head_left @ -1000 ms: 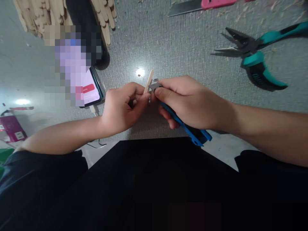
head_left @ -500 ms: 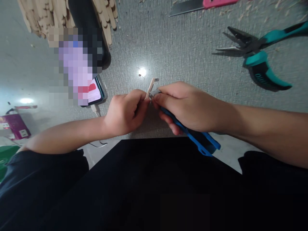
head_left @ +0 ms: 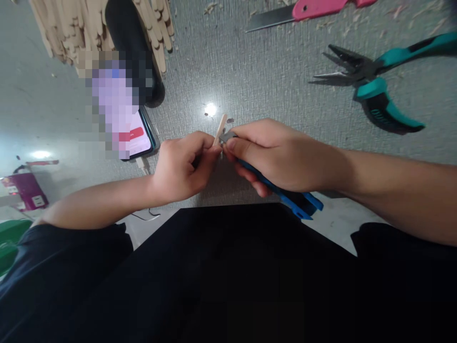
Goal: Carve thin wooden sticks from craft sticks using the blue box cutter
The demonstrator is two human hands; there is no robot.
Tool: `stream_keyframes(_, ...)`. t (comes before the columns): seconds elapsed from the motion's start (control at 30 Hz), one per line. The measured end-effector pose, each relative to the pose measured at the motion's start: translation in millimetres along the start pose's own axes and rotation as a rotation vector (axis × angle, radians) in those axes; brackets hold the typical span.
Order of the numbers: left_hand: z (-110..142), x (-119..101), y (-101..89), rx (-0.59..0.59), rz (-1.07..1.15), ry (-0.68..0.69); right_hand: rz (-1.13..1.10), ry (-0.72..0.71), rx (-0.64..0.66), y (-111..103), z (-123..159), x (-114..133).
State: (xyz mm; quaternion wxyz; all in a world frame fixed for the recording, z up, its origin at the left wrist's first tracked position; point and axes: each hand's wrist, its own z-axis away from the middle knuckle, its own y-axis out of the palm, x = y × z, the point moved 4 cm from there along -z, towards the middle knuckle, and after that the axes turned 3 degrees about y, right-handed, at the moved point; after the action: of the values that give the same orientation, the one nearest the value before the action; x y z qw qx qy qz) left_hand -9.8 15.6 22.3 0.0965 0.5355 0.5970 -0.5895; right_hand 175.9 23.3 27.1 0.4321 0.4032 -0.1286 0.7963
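Observation:
My left hand (head_left: 185, 164) is closed, with a wooden craft stick (head_left: 220, 129) pinched between thumb and fingers. The stick tilts up and slightly to the right. In my right hand (head_left: 269, 150) is a blue-handled utility knife (head_left: 303, 206), its handle end sticking out below my palm. Thumb and forefinger grip its grey metal head near the blade, which sits close against the right side of the stick. My fingers hide much of the handle and the stick's lower end.
A pile of craft sticks (head_left: 67, 28) lies at upper left with a black case (head_left: 132, 43) across it. Below is a phone (head_left: 143, 138) with a cable. A pink-handled knife (head_left: 317, 8) and teal-handled pliers (head_left: 371, 71) lie to the upper right among wood shavings. A purple box (head_left: 26, 190) is far left.
The knife's head has turned slightly against the stick, and its handle end has risen a little. The stick stands somewhat more upright. The camera view has shifted slightly.

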Motion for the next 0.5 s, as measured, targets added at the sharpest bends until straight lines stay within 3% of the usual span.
stream_keyframes(0.27, -0.4, -1.8, -2.0, -0.018, 0.309, -0.134, -0.122, -0.119, 0.117, -4.9, 2.6, -2.1)
stream_keyframes(0.5, -0.9, -0.3, -0.4, -0.01, 0.376, -0.149, -0.158, -0.157, 0.179, -8.3, -1.7, -6.3)
